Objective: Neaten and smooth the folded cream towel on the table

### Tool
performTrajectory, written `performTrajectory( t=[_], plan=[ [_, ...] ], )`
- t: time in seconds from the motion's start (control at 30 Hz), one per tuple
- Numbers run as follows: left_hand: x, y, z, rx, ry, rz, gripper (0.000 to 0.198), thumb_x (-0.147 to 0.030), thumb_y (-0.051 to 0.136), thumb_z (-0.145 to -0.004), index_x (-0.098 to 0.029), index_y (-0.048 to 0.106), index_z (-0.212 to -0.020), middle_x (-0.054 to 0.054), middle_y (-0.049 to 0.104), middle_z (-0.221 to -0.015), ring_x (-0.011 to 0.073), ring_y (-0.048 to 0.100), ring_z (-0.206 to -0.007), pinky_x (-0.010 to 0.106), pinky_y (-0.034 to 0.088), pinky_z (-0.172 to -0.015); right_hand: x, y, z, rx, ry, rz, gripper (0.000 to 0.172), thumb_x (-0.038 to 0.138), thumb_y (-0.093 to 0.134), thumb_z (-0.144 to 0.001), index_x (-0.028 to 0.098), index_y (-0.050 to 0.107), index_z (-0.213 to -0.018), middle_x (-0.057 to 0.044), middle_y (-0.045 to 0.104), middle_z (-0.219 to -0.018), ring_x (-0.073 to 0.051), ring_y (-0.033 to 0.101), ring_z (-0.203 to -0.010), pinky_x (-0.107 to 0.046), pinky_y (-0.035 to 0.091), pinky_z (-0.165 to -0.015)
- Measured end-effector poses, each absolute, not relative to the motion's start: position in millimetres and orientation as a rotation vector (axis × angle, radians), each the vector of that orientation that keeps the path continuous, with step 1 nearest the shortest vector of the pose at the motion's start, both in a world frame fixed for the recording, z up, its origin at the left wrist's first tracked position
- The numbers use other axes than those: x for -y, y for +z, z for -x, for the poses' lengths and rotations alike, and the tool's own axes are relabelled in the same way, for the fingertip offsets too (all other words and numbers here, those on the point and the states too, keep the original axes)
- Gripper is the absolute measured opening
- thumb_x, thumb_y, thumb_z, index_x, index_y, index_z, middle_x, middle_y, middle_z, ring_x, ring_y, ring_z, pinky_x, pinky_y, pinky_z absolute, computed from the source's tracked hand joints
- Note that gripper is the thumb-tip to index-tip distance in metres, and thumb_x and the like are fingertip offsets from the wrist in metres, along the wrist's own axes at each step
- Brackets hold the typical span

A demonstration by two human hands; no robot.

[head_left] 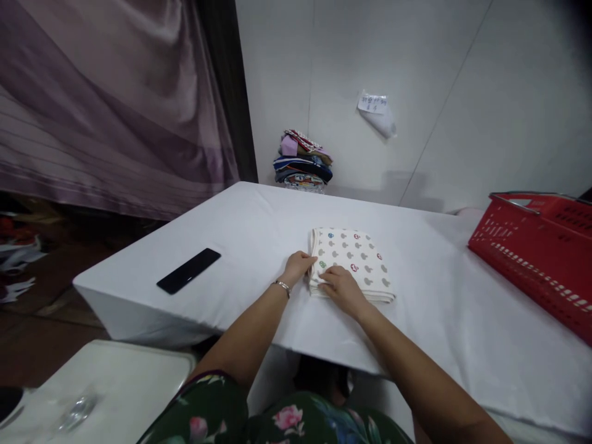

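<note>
A white cloth (354,253) printed with small grey, red, green and blue shapes lies folded into a thick square on the white-covered table (259,225). At its left edge my left hand (298,266) has its fingers closed on the fabric. My right hand (342,288) rests on the cloth's lower left part, fingers bent, with the fingertips close together at the surface. Whether those fingertips pinch any fabric is too small to tell.
A black phone (189,271) lies on the table's left part. On the right stands a red plastic basket (539,246). Folded clothes (303,161) are stacked at the back by the wall. A white stool-like surface (120,382) is at the lower left.
</note>
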State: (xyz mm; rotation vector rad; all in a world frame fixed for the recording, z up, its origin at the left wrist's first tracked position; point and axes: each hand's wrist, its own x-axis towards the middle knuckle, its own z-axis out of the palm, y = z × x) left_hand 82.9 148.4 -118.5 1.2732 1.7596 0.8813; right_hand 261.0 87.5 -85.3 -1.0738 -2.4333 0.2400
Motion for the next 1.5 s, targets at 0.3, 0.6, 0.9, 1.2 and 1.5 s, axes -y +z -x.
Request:
performTrajectory(
  t=[0.3, 0.6, 0.9, 1.2, 1.5],
  plan=[
    [-148.3, -112.7, -83.0, -1.807, 0.851, -1.315, 0.029, -0.041, 0.063, -0.067, -0.015, 0.061, -0.08, 0.003, 0.066, -0.077, 0.0089, 0.055, -0.063, 0.018, 0.041, -0.058, -75.2, -103.7, -259.5, 2.562, -0.001, 1.085, 0.024, 0.022, 0.038, -0.093, 0.018, 0.059, -0.105, -0.008, 0.052, -0.098, -0.018, 0.045, -0.09, -0.029, 0.033, -0.077],
    [-141.8, -99.5, -90.0, -1.886, 0.811, -1.385, 0.022, -0.037, 0.056, -0.07, -0.017, 0.059, -0.079, 0.003, 0.067, -0.082, 0.0116, 0.057, -0.069, 0.021, 0.039, -0.063, -63.4, -111.6, -258.5, 2.571, -0.053, 0.962, 0.038, 0.019, 0.039, -0.091, 0.021, 0.046, -0.128, -0.007, 0.038, -0.133, -0.022, 0.036, -0.115, -0.034, 0.03, -0.086],
    [-164.5, -90.5, -91.5, -1.95, 0.711, -1.439, 0.034, -0.045, 0.057, -0.068, -0.016, 0.059, -0.086, 0.006, 0.067, -0.089, 0.0159, 0.059, -0.078, 0.023, 0.038, -0.065, -59.7, -114.3, -252.7, 2.536, 0.006, 0.973, 0.037, 0.02, 0.045, -0.087, 0.023, 0.049, -0.124, -0.005, 0.04, -0.132, -0.021, 0.036, -0.114, -0.035, 0.031, -0.088],
    [-199.0, -77.2, -107.6, -2.11, 0.763, -1.468, 0.048, -0.05, 0.051, -0.073, -0.015, 0.051, -0.106, 0.012, 0.052, -0.119, 0.0199, 0.052, -0.107, 0.025, 0.039, -0.085, -57.2, -116.7, -251.7, 2.57, -0.067, 0.959, 0.042, 0.018, 0.044, -0.085, 0.02, 0.046, -0.127, -0.004, 0.022, -0.142, -0.024, 0.016, -0.131, -0.045, 0.018, -0.106],
    [-224.6, -92.2, -105.5, -2.088, 0.822, -1.46, 0.034, -0.046, 0.052, -0.074, -0.015, 0.06, -0.083, 0.009, 0.062, -0.098, 0.0155, 0.057, -0.089, 0.023, 0.039, -0.073, -55.1, -113.9, -251.2, 2.597, -0.001, 0.96, 0.044, 0.022, 0.041, -0.088, 0.02, 0.042, -0.131, -0.003, 0.021, -0.143, -0.022, 0.017, -0.131, -0.046, 0.016, -0.108]
  ],
)
